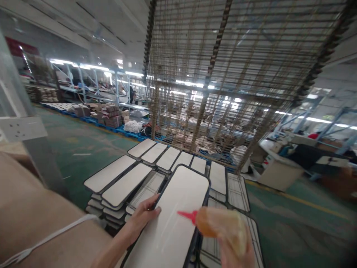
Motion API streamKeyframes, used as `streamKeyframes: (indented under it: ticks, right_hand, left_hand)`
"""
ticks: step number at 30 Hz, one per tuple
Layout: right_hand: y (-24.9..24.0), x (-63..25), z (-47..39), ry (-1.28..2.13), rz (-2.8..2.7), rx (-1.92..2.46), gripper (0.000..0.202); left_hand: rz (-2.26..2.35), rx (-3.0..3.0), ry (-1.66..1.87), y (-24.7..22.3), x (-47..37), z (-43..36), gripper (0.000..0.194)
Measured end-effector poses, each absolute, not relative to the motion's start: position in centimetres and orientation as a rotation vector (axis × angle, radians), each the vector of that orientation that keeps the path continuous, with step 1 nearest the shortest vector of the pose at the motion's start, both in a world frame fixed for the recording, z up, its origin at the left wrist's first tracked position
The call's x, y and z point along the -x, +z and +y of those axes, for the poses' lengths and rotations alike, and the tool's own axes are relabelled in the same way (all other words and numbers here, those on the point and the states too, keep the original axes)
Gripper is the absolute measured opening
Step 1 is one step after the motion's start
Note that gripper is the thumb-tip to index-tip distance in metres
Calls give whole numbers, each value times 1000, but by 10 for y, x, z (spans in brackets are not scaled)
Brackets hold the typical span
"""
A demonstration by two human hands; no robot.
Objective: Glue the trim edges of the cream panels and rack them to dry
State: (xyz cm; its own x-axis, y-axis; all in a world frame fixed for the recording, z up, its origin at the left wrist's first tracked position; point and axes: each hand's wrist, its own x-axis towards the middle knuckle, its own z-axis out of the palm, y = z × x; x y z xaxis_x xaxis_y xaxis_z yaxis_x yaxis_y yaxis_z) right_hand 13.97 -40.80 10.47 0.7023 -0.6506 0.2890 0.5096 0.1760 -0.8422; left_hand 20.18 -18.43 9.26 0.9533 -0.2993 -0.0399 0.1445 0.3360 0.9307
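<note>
At panel [184, 193] edge — left hand [142, 215]; bottle [210, 222] over face — green floor [304, 223] stretching right.

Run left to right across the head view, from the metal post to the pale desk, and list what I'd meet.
White socket plate on the metal post → left hand gripping the dark-rimmed white panel → red nozzle → amber squeeze bottle → pale desk.

Left forearm [115, 243]: bare, extended forward and inward. Left hand [145, 210]: closed at the left edge of the panel [170, 219], thumb on the upper face, fingers partly hidden. Right hand [229, 257]: raised beyond the right edge, fingers curled in a grip, outline blurred.
</note>
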Motion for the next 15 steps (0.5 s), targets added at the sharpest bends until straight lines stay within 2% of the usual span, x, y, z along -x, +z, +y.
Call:
streamKeyframes:
  ticks: [4,10,15]
  right_hand:
    - [114,-159,-456,-1008,126,1100,54]
    - [64,-118,-453,-747,214,1304,66]
    - [90,-125,-501,-916,258,1160,65]
  left_hand:
    - [-138,-1216,-322,99,-199,-201,47]
    - [-102,-1183,-333,90,-210,-220,52]
    - [-85,-1233,-347,89,-203,-248,46]
